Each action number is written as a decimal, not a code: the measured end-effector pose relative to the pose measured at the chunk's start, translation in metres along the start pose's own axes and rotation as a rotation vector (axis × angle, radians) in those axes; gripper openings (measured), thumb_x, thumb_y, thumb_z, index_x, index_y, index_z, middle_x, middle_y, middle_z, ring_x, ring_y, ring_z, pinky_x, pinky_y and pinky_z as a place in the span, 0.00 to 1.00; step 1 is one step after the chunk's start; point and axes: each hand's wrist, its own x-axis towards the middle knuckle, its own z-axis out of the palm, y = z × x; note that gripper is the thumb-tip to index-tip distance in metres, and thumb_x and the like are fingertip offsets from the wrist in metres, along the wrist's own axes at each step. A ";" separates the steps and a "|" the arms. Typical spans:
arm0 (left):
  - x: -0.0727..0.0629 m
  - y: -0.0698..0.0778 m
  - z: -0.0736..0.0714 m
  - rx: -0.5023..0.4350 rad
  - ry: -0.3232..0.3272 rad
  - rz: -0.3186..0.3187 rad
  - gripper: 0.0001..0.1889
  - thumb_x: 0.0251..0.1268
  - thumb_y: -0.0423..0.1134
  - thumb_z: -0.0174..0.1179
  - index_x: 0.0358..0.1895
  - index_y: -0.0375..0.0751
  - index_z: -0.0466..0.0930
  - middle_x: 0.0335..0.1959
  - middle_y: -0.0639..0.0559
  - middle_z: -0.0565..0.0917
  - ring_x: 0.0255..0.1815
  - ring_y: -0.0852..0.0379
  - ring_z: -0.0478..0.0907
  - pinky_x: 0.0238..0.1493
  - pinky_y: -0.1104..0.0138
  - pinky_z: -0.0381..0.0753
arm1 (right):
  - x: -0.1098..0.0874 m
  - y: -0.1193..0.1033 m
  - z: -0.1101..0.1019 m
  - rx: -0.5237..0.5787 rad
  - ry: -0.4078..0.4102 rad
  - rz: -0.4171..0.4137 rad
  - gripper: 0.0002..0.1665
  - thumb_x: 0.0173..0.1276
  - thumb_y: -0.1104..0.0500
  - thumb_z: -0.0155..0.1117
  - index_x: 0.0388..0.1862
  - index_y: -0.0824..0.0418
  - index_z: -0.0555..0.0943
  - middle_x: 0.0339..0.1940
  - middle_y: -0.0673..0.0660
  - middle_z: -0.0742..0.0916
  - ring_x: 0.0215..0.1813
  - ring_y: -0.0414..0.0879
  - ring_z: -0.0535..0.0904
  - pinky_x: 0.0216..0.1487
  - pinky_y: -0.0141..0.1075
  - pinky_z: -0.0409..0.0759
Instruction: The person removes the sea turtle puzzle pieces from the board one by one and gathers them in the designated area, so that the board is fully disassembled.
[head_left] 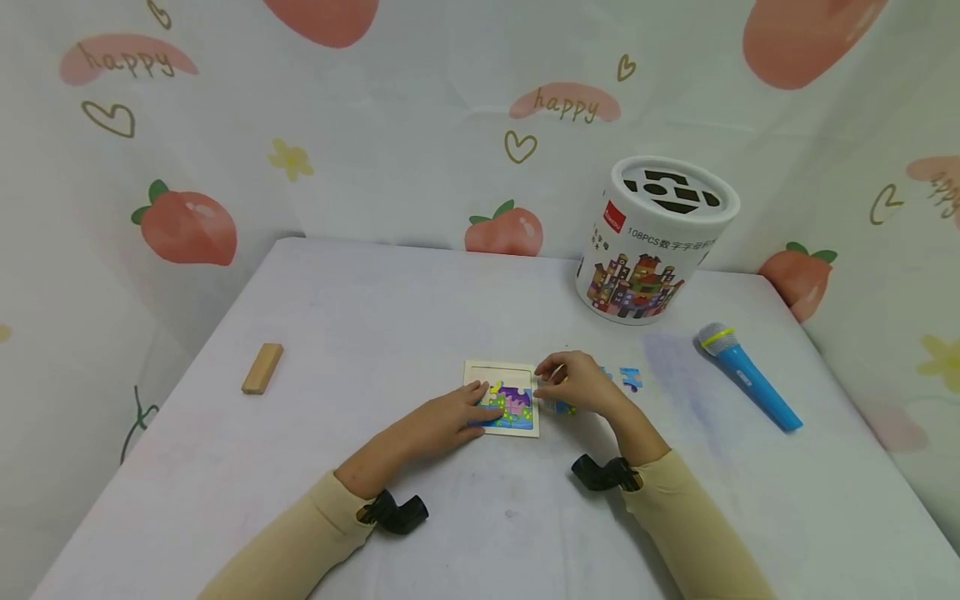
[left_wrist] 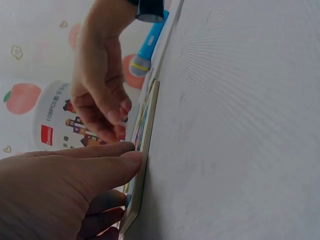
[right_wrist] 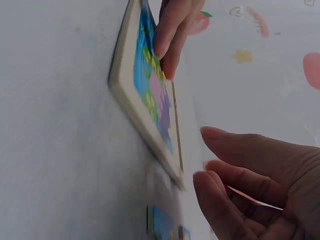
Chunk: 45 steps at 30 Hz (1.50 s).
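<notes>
A square jigsaw puzzle in a pale wooden frame lies flat on the table, its lower part filled with blue, green, pink and purple pieces. My left hand rests on the puzzle's left side, fingers extended over the pieces. Just above the frame's right edge hovers my right hand, fingers lightly bent. In the right wrist view, a gap shows between its thumb and fingers, with nothing in it. Loose puzzle pieces lie to the right of the frame, one partly beneath the right hand.
A white tub with a cut-out lid stands at the back right. A blue toy microphone lies on the right, and a wooden block on the left. A patterned cloth hangs behind the table.
</notes>
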 end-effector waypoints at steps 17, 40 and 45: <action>-0.001 -0.004 0.004 -0.009 0.015 0.068 0.18 0.70 0.40 0.51 0.61 0.51 0.75 0.71 0.35 0.58 0.73 0.39 0.54 0.64 0.50 0.67 | 0.035 -0.025 0.021 0.056 -0.168 -0.007 0.16 0.54 0.60 0.71 0.41 0.66 0.83 0.39 0.58 0.86 0.35 0.42 0.79 0.39 0.32 0.79; -0.002 -0.003 0.002 -0.054 0.009 0.050 0.18 0.70 0.40 0.51 0.61 0.50 0.75 0.72 0.36 0.57 0.74 0.40 0.52 0.66 0.50 0.65 | 0.034 -0.026 0.029 0.073 -0.150 0.032 0.11 0.54 0.62 0.71 0.35 0.67 0.83 0.29 0.56 0.84 0.29 0.41 0.75 0.33 0.28 0.76; -0.003 -0.001 0.000 -0.052 0.014 0.055 0.18 0.70 0.40 0.51 0.61 0.50 0.75 0.72 0.36 0.57 0.73 0.40 0.52 0.66 0.50 0.65 | 0.033 -0.026 0.028 0.078 -0.141 0.034 0.11 0.55 0.63 0.70 0.35 0.67 0.82 0.30 0.56 0.84 0.30 0.41 0.76 0.34 0.29 0.76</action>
